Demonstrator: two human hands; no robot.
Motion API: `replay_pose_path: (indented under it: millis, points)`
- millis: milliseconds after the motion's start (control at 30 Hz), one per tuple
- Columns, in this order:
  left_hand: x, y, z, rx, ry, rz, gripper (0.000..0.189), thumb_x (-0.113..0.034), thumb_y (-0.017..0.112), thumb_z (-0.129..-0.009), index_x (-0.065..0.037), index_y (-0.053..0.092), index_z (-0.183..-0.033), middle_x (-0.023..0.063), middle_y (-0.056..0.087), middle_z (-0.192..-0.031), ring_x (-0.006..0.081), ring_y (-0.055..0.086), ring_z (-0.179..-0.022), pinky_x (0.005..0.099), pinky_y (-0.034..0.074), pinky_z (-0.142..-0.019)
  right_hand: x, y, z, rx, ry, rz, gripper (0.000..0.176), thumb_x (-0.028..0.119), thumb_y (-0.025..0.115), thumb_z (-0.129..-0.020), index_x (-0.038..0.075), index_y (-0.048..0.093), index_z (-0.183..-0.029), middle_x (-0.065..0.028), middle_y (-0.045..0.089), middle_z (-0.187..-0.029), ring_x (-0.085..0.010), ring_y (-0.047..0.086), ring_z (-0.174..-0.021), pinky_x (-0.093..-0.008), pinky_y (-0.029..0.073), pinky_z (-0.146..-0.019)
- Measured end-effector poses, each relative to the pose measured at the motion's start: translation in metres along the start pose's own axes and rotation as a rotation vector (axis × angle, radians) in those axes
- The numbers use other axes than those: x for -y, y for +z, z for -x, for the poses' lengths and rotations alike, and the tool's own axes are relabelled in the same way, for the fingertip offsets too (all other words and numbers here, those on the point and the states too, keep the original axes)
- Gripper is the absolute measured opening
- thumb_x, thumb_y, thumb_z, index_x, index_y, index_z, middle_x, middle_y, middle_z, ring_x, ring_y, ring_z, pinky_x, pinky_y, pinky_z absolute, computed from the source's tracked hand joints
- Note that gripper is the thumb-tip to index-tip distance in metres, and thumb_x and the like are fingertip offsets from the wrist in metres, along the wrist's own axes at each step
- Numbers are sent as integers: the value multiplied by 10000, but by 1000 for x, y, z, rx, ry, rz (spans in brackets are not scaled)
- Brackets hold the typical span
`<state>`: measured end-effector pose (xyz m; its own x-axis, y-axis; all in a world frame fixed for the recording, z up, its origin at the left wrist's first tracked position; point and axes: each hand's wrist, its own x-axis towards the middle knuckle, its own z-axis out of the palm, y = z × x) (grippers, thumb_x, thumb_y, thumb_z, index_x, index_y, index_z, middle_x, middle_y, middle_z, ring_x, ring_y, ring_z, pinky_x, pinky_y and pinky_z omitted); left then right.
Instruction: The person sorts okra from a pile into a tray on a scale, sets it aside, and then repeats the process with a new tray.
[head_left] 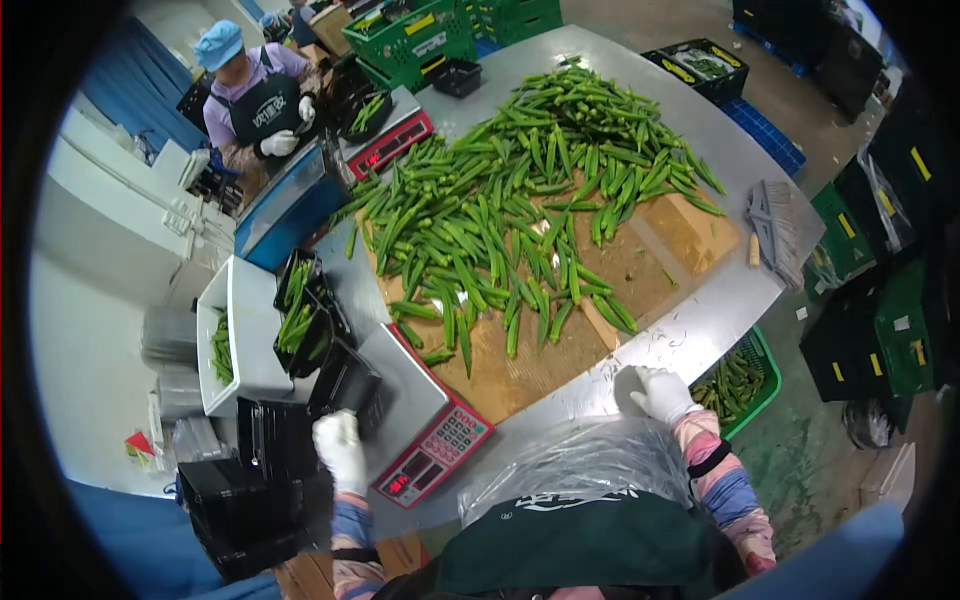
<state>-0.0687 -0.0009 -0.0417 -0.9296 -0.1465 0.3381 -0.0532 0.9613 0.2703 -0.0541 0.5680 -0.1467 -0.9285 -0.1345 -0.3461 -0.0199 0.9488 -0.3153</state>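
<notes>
My left hand (341, 452), in a white glove, has its fingers closed at the lower edge of a tilted black plastic tray (350, 385). The tray is blurred, beside the flat pan of a red and white scale (432, 455). At the table's near edge is my right hand (662, 394), also gloved, its fingers loosely bent with a small gap and nothing visible between them. A large heap of green okra (500, 215) covers much of a brown cardboard sheet (540, 365) on the metal table (680, 350).
Black trays (245, 490) are stacked at left, near a white bin (228, 300) with okra inside. A green basket (765, 375) of okra stands below the right table edge, and a brush (775, 230) lies above. Across from me, a co-worker (260, 100) stands by another scale (390, 140).
</notes>
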Motion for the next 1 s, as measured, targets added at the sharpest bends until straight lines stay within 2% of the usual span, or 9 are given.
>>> replay_pose_path:
  millis: [33, 200, 300, 433, 567, 633, 700, 833, 1000]
  points:
    - [-1, 16, 12, -11, 104, -20, 82, -90, 706, -884, -29, 719, -938, 124, 673, -907, 305, 623, -877, 411, 492, -812, -3, 13, -1, -64, -16, -61, 531, 333, 711, -853, 0, 597, -1250, -202, 678, -1130, -358, 646, -1079, -449, 507, -948]
    - [-27, 12, 19, -93, 5, 192, 217, -26, 720, -860, -19, 724, -1077, 140, 689, -1037, 296, 633, -1004, 391, 495, -929, -16, 33, -1, -280, -13, -300, 492, 309, 691, -857, 36, 630, -1262, -225, 668, -1140, -411, 639, -1040, -470, 512, -933]
    - [-48, -5, 1, -117, 64, 32, 307, -56, 745, -836, -1, 696, -1134, 162, 671, -1086, 331, 619, -1038, 421, 480, -961, -24, 37, -17, -323, 124, -469, 255, 254, 703, -847, 67, 716, -1020, -196, 697, -1009, -397, 653, -987, -475, 523, -894]
    - [-78, 13, -6, -234, 149, -44, 375, -94, 737, -826, -25, 652, -1185, 159, 661, -1053, 353, 615, -1020, 451, 469, -948, -31, 51, -40, -425, 402, -567, 206, 308, 724, -840, 106, 749, -868, -168, 709, -805, -374, 697, -794, -437, 549, -739]
    - [-148, 36, -5, 122, 251, 71, 347, -122, 745, -797, -64, 652, -1126, 153, 643, -1043, 358, 592, -1032, 465, 468, -925, -24, 62, -56, -463, 444, -418, 266, 361, 769, -803, 106, 718, -750, -150, 706, -747, -348, 698, -756, -443, 546, -734]
    - [-191, 52, 10, 9, 434, 169, 330, -145, 737, -810, -77, 656, -1122, 130, 649, -1068, 356, 590, -1057, 463, 474, -934, -25, 64, -56, -468, 440, -398, 284, 371, 780, -796, 104, 711, -730, -145, 708, -746, -340, 697, -762, -443, 543, -743]
    - [-234, 39, 14, 270, 425, 295, 327, -175, 724, -850, -94, 666, -1161, 102, 664, -1131, 339, 586, -1131, 447, 460, -996, -28, 68, -58, -464, 430, -398, 293, 384, 785, -789, 106, 712, -731, -140, 707, -736, -340, 696, -759, -443, 543, -745]
    - [-256, 88, 52, 316, 470, 469, 327, -230, 695, -908, -107, 677, -1210, 98, 675, -1220, 340, 581, -1180, 445, 444, -1045, -29, 65, -59, -429, 444, -396, 293, 389, 782, -789, 109, 715, -732, -136, 711, -740, -345, 699, -757, -445, 545, -747]
    - [-255, 126, 76, 676, 404, 411, 387, -304, 630, -957, -51, 661, -1248, 147, 668, -1264, 344, 586, -1210, 435, 437, -1067, -29, 71, -61, -444, 427, -356, 288, 399, 764, -800, 114, 728, -776, -141, 722, -767, -352, 704, -771, -454, 546, -754]
